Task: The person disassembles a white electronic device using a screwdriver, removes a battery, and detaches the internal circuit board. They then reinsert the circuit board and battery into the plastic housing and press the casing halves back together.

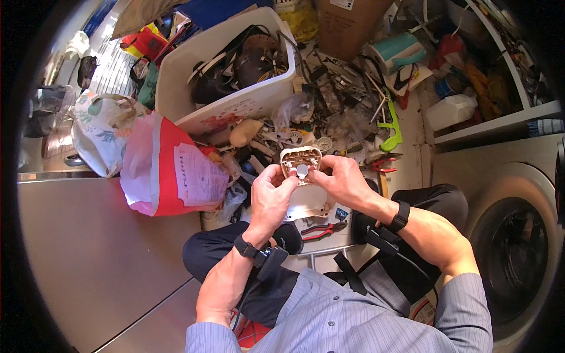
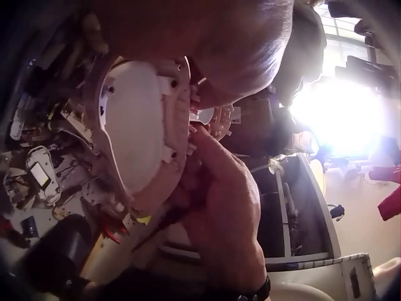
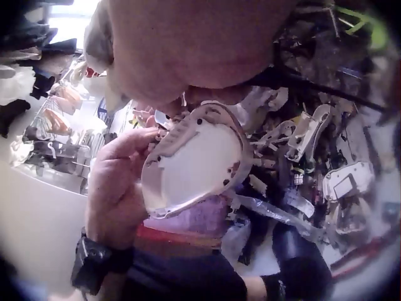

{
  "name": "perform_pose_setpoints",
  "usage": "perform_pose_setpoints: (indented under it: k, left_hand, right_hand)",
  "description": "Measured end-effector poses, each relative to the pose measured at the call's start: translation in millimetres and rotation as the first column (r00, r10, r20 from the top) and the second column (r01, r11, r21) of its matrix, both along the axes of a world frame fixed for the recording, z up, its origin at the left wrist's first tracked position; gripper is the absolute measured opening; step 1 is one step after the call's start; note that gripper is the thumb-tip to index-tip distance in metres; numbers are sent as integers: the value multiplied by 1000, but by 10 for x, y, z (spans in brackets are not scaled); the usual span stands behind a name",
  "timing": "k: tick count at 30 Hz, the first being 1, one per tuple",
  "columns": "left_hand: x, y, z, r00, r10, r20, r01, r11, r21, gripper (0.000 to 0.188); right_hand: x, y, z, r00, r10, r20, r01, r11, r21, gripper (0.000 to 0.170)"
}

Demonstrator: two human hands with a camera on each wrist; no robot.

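An off-white plastic housing point(image 1: 309, 203) is held up between both hands, over the gap between the person's knees. Its upper part is an open shell with brown, ribbed insides, and a small round silver disc point(image 1: 302, 170) sits there between the fingertips. My left hand point(image 1: 272, 200) grips the left side, thumb beside the disc. From the other side my right hand point(image 1: 346, 183) grips the housing, its fingertips close to the disc. Both wrist views show the broad, pale oval face of the housing point(image 3: 199, 164) with its raised rim; the fingers behind it are partly hidden.
Red-handled pliers point(image 1: 322, 231) lie below the housing. Beyond is a heap of plastic parts and scraps, with a green tool point(image 1: 391, 126). A white tub point(image 1: 170, 73) of dark items and a red-and-white bag point(image 1: 176, 170) stand left; a washing machine point(image 1: 512, 235) stands right.
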State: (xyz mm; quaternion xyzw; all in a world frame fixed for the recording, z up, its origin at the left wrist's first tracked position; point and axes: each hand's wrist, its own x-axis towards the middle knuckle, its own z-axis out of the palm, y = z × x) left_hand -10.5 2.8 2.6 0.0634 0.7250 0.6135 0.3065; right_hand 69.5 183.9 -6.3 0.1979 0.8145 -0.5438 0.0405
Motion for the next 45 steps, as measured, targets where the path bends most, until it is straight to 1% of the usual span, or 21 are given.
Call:
perform_pose_setpoints:
  k: [1, 2, 4, 5, 7, 10, 11, 13, 16, 18, 19, 21, 24, 28, 32, 34, 37, 40, 42, 43, 45]
  left_hand:
    - [-3, 14, 1, 1000, -4, 0, 4, 1000, 3, 17]
    - [0, 13, 0, 1000, 0, -5, 0, 1000, 17, 16]
    - [9, 15, -1, 1000, 2, -10, -1, 1000, 31, 16]
    - [2, 17, 8, 1000, -4, -4, 4, 999, 39, 14]
    - [-1, 18, 12, 1000, -8, 3, 8, 999, 46, 13]
    - [3, 24, 7, 1000, -14, -25, 14, 1000, 19, 13]
    - [-1, 21, 7, 1000, -10, 7, 10, 1000, 28, 12]
    - [-9, 0, -13, 999, -9, 39, 8, 999, 37, 11]
    - [-22, -19, -77, 998, -12, 69, 8, 999, 46, 13]
    - [-28, -21, -80, 989, -5, 148, -4, 998, 60, 17]
    - [-36, -26, -77, 989, -6, 149, -3, 998, 61, 17]
    - [-56, -35, -72, 960, -2, 280, -41, 988, 149, 20]
    - [-80, -63, -45, 947, -17, 320, -37, 986, 160, 22]
    - [-61, -58, 25, 972, 7, 236, -45, 987, 156, 22]
    - [-70, -82, 77, 982, 5, 189, -26, 994, 107, 21]
    - [-68, -73, 84, 984, 11, 176, -28, 995, 95, 21]
    - [-65, -80, 55, 980, 35, 195, -61, 990, 128, 19]
    - [-86, -106, 40, 969, 11, 246, -58, 981, 186, 21]
    - [-76, -106, 86, 956, -56, 288, -17, 969, 245, 30]
    - [-72, -116, 86, 956, -56, 288, -17, 969, 245, 30]
    - [-65, -158, 95, 949, -148, 278, 62, 954, 295, 40]
  right_hand:
    - [7, 2, -12, 1000, -16, -20, 17, 998, 61, 36]
    - [17, 5, -28, 1000, -20, -19, 21, 998, 62, 36]
    - [29, 10, -28, 993, -40, -110, 40, 999, 4, 37]
    - [31, 19, -17, 993, -42, -110, 43, 999, 5, 37]
    - [33, 31, 51, 999, -6, 40, 3, 997, 71, 40]
    - [36, 30, 25, 999, 4, 48, -8, 997, 81, 41]
    - [42, 39, 18, 999, 2, 47, -6, 997, 81, 41]
    - [49, 51, 15, 999, 23, -45, -23, 1000, 14, 41]
    - [56, 62, 52, 999, 39, -25, -40, 998, -50, 41]
    - [53, 68, 105, 999, 51, -11, -51, 997, -58, 41]
    - [46, 75, 125, 998, 63, 2, -63, 996, -65, 42]
    - [38, 95, 133, 996, 84, -4, -84, 994, -70, 42]
    - [30, 127, 205, 991, 128, -27, -130, 988, -87, 44]
    - [42, 128, 200, 983, 163, -86, -174, 976, -132, 44]
    - [36, 144, 97, 981, 186, -57, -192, 971, -139, 43]
    - [57, 160, 85, 954, 226, -196, -252, 961, -118, 38]
    - [71, 159, 69, 945, 253, -208, -289, 944, -162, 41]
    - [28, 192, 72, 950, 284, -128, -300, 944, -137, 38]
    - [37, 201, 55, 957, 264, -118, -281, 946, -162, 37]
    - [41, 207, 50, 963, 246, -107, -262, 947, -187, 36]
    - [43, 209, 51, 963, 241, -120, -259, 951, -169, 35]
